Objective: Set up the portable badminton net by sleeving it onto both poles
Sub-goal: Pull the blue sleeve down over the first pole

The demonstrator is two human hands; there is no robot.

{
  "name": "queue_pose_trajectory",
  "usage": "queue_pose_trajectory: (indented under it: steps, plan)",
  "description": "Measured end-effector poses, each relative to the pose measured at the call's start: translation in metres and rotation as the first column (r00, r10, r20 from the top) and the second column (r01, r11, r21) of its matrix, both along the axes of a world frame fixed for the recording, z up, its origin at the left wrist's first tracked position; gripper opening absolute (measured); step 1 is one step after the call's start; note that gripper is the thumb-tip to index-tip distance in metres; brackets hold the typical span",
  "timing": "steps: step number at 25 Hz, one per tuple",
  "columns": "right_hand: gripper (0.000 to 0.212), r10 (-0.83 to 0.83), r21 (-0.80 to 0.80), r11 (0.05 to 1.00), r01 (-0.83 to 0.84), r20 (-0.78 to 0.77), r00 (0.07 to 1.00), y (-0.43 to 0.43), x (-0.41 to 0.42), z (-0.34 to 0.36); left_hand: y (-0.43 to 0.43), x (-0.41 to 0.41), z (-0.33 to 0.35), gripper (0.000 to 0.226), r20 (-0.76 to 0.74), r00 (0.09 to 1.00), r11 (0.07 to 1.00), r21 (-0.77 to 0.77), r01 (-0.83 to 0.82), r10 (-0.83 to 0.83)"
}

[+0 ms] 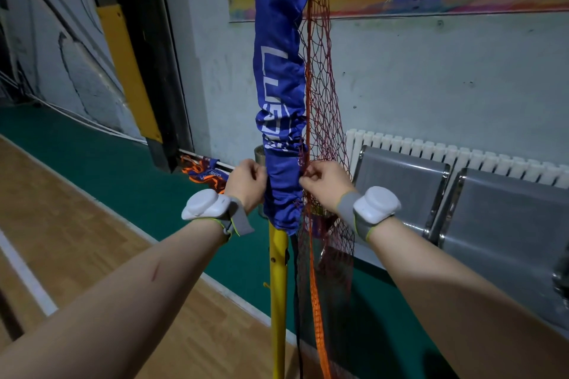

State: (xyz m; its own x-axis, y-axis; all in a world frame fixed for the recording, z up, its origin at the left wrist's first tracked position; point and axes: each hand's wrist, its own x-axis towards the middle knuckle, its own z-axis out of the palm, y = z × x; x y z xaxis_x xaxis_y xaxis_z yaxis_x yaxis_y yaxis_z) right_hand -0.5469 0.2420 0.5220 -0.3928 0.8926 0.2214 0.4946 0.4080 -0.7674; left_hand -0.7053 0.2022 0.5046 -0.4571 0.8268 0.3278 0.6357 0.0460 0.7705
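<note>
A yellow pole (278, 286) stands upright in front of me. The net's blue sleeve (281, 95) with white lettering covers its upper part and bunches into wrinkles near the lower end. Dark red netting (323, 120) hangs from the sleeve's right edge, with an orange band (317, 304) trailing down beside the pole. My left hand (248, 180) grips the bunched sleeve from the left. My right hand (323, 183) pinches the sleeve's right edge where the netting joins it. Both wrists carry white devices on grey straps.
Grey metal bench seats (480, 209) stand at the right against the wall, under a white radiator (446, 151). A blue and orange fabric bundle (204, 174) lies on the green floor strip by the wall. Wooden court floor (61, 224) spreads to the left.
</note>
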Motion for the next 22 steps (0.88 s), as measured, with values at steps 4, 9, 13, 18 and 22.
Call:
queue_pose_trajectory:
  steps: [4,9,13,18,22]
  plan:
    - [0.033,-0.001,-0.012,1.000,0.002,0.098,0.995,-0.004,0.000,-0.020,0.002,-0.002,-0.012,0.021,-0.085,0.996,0.998,-0.064,0.018,-0.023]
    - [0.033,-0.039,0.006,0.999,0.038,0.136,0.990,-0.004,-0.002,-0.022,-0.004,-0.007,-0.020,0.018,-0.175,0.980,0.980,-0.189,0.063,-0.097]
    - [0.009,-0.049,0.002,0.999,0.049,-0.075,0.996,-0.007,0.001,-0.007,0.002,-0.008,-0.004,0.019,-0.006,0.999,0.997,-0.063,0.052,-0.053]
    - [0.015,-0.032,0.079,0.996,0.033,-0.014,0.999,-0.009,-0.008,-0.001,0.006,-0.007,-0.001,0.018,0.000,0.998,0.998,0.020,0.061,-0.061]
    - [0.020,-0.070,0.060,0.996,0.068,0.026,0.997,-0.006,-0.010,-0.007,0.006,-0.008,-0.001,0.016,-0.098,0.992,0.997,-0.036,0.071,-0.074]
